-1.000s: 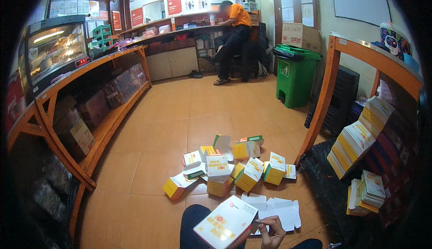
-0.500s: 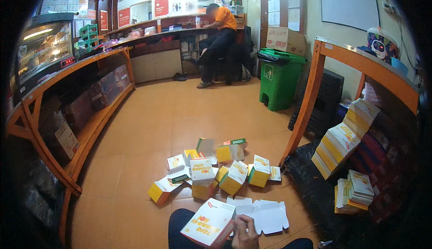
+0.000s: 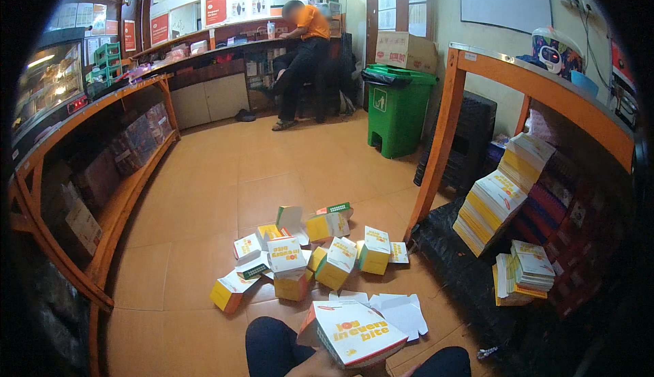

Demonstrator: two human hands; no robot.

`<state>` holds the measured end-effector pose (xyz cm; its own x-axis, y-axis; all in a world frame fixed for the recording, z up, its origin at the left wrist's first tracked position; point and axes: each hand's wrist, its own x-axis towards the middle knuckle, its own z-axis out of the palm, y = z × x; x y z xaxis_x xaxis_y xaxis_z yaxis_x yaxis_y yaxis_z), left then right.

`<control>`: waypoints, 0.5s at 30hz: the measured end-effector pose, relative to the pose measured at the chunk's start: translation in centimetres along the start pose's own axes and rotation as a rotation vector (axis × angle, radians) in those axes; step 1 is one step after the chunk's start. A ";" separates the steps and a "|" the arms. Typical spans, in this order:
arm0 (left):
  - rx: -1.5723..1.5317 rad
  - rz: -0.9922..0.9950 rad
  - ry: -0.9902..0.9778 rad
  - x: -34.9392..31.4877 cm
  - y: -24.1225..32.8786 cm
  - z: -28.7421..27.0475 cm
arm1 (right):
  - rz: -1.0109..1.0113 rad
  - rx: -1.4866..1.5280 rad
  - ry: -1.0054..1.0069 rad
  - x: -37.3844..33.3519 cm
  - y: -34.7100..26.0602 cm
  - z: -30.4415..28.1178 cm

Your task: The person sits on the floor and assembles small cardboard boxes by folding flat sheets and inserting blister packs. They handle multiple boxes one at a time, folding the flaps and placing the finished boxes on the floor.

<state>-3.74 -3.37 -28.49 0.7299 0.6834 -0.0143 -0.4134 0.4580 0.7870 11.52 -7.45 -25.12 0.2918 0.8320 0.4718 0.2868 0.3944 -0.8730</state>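
A white and yellow cardboard food box [image 3: 357, 329], its printed top facing up, is held just above my lap. My left hand [image 3: 317, 365] grips its lower left side. At the box's bottom edge is my right hand [image 3: 376, 370], closed on it, with most of its fingers hidden beneath the carton. Just beyond lies an unfolded white carton blank [image 3: 400, 314] on the floor. A loose cluster of folded food boxes stands past it, among them an upright box [image 3: 287, 254] and a tilted box [image 3: 337, 262].
At the right, stacks of flat cartons [image 3: 490, 203] and a smaller pile [image 3: 531, 268] rest on black sheeting by an orange-framed table [image 3: 436, 145]. A green bin [image 3: 398, 114] stands behind. Along the left runs an orange-framed counter [image 3: 129, 227]. A person [image 3: 310, 26] leans at the back counter.
The held box has turned and tipped, and sits further right and lower. My right hand has gone from its right edge to underneath, and my left hand now shows. The whole view has shifted slightly.
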 end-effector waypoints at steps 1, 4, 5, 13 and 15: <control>0.192 0.031 -0.023 -0.4 0.3 -0.4 | 0.008 0.012 -0.001 0.0 0.1 -0.1; 0.333 -0.036 -0.051 -1.1 0.9 -1.7 | 0.026 0.041 0.003 -0.3 0.5 -0.4; 0.358 -0.044 -0.049 -1.1 0.9 -2.0 | 0.033 0.048 0.003 -0.4 0.8 -0.4; 0.382 0.045 0.143 1.1 -1.9 -2.5 | 0.094 0.074 0.096 -0.6 3.9 -0.5; 0.373 0.062 0.195 1.3 -2.5 -2.3 | 0.128 0.197 0.195 -0.7 3.6 -0.4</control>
<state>-3.08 -2.32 -31.89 0.5786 0.8142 -0.0479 -0.2016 0.1997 0.9589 12.72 -6.75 -28.55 0.4889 0.7969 0.3548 0.0592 0.3755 -0.9249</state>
